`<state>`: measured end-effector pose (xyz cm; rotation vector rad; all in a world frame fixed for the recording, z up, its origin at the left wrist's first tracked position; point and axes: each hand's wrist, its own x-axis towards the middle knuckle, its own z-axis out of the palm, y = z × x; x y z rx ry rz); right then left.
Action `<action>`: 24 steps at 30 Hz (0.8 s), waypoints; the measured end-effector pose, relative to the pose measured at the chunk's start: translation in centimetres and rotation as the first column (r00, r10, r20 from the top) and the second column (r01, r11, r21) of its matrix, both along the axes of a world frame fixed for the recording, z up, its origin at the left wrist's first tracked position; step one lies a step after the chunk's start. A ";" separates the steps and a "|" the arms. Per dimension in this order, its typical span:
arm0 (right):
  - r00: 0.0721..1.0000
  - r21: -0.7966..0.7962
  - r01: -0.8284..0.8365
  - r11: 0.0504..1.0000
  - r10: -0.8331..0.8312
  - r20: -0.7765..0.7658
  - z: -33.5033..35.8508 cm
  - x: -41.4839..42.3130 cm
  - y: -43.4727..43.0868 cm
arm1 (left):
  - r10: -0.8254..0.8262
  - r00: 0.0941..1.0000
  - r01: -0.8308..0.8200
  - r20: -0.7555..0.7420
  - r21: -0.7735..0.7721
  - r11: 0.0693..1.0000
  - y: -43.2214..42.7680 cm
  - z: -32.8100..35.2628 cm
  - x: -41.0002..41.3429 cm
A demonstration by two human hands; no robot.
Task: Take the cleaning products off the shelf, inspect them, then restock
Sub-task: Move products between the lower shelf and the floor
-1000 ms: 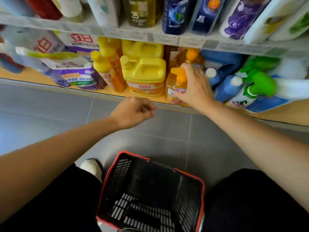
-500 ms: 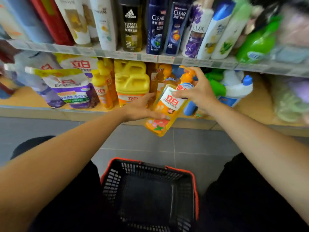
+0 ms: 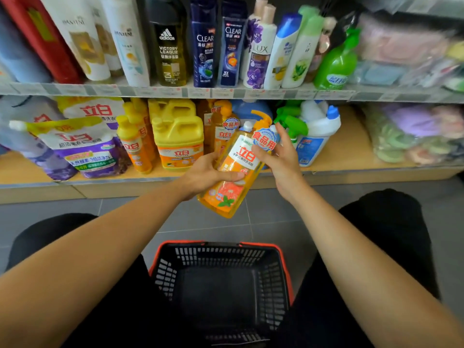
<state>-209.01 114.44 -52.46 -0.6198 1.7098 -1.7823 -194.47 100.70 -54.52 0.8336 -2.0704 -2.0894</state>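
Observation:
An orange pump bottle of dish soap [image 3: 234, 172] hangs tilted in front of the lower shelf [image 3: 351, 156], label toward me. My left hand [image 3: 206, 173] grips its lower body, thumb across the label. My right hand [image 3: 278, 156] holds its upper right side near the neck, fingers partly spread. More orange and yellow bottles [image 3: 135, 144] and a yellow jug [image 3: 179, 141] stand on the shelf behind.
A black basket with a red rim [image 3: 218, 244] sits on the grey floor between my knees. White and blue bottles [image 3: 313, 136] and green sprayers [image 3: 291, 121] stand right of the soap. Shampoo bottles [image 3: 203, 43] line the upper shelf. Detergent bags [image 3: 82, 149] lie at left.
My right hand lifted the orange bottle off the shelf and tilted it toward me. My left hand rose from near the shelf edge and took hold of its lower body.

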 end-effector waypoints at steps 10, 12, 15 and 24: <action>0.989 -0.017 -0.023 1.000 0.025 0.145 -3.5 2.6 3.9 | -0.044 0.999 0.047 -0.023 0.136 0.990 3.8 -1.7 0.9; 0.984 -0.020 -0.021 1.000 0.025 0.178 -2.9 2.1 4.4 | -0.088 0.996 0.092 -0.033 0.160 0.983 4.5 -1.6 1.2; 0.990 -0.056 -0.077 0.995 0.083 0.117 -1.7 1.2 5.5 | -0.133 0.991 0.133 -0.004 0.078 0.988 4.0 0.7 1.5; 0.848 0.177 -0.204 0.963 0.264 -0.460 1.3 2.8 7.0 | 0.023 0.954 -0.114 -0.299 -0.289 0.951 3.2 7.0 1.6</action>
